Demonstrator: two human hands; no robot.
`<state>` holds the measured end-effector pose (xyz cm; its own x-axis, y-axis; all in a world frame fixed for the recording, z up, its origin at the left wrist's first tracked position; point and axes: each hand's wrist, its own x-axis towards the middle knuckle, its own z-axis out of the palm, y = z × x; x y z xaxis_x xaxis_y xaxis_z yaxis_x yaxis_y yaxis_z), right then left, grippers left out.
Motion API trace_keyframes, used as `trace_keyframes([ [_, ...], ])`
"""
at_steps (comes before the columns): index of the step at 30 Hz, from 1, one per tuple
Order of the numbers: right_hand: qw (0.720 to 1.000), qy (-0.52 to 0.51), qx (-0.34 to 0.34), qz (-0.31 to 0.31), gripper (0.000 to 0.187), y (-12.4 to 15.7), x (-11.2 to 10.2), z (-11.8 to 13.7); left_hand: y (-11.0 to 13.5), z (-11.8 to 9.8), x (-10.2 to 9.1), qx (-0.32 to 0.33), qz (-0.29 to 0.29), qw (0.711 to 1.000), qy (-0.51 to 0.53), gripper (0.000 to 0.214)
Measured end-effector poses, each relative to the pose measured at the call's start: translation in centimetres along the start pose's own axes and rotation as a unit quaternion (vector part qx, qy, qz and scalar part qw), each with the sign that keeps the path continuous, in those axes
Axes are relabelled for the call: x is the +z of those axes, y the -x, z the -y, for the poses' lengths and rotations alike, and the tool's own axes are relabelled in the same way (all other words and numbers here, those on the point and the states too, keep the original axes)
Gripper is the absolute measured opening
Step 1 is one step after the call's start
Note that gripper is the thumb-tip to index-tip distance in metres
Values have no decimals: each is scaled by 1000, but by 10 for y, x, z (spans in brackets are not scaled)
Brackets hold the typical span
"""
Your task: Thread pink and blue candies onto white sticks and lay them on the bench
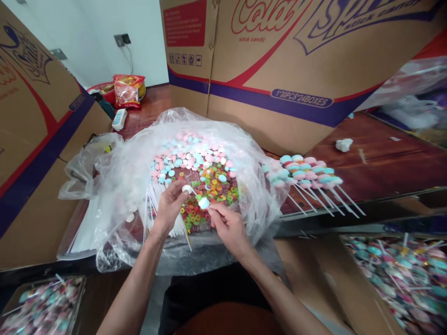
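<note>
My left hand point(170, 203) pinches a white candy piece point(187, 189) with a thin white stick point(194, 192) running from it. My right hand point(226, 224) is closed on a pale blue candy piece point(204, 203) just beside it. Both hands hover over a large clear plastic bag point(132, 172) holding pink, blue and white candy discs point(190, 158), small multicoloured candy rings point(213, 186) and a bundle of white sticks point(157, 209).
A row of finished stick candies point(307, 174) lies on the wooden table point(384, 158) to the right. Large printed cardboard cartons point(296, 60) stand behind and at the left point(31, 139). Boxes of finished candies sit at bottom left point(42, 307) and bottom right point(401, 274).
</note>
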<state>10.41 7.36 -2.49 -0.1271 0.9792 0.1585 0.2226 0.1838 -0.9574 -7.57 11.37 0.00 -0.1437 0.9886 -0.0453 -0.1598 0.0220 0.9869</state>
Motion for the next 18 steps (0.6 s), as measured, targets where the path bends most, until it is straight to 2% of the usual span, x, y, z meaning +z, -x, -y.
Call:
trace_keyframes([
  [7,999,25,-26,5,24,2,5,1,3,10,1,-2,-54,998,44,35],
  [11,999,43,-33,4,25,2,6,0,3,16,1,14,-60,997,39,33],
  [14,998,56,-36,7,24,2,6,-1,4,20,0,32,-59,998,-3,30],
  [18,996,79,-34,25,24,-1,5,-1,6,22,-1,100,-58,984,-136,21],
])
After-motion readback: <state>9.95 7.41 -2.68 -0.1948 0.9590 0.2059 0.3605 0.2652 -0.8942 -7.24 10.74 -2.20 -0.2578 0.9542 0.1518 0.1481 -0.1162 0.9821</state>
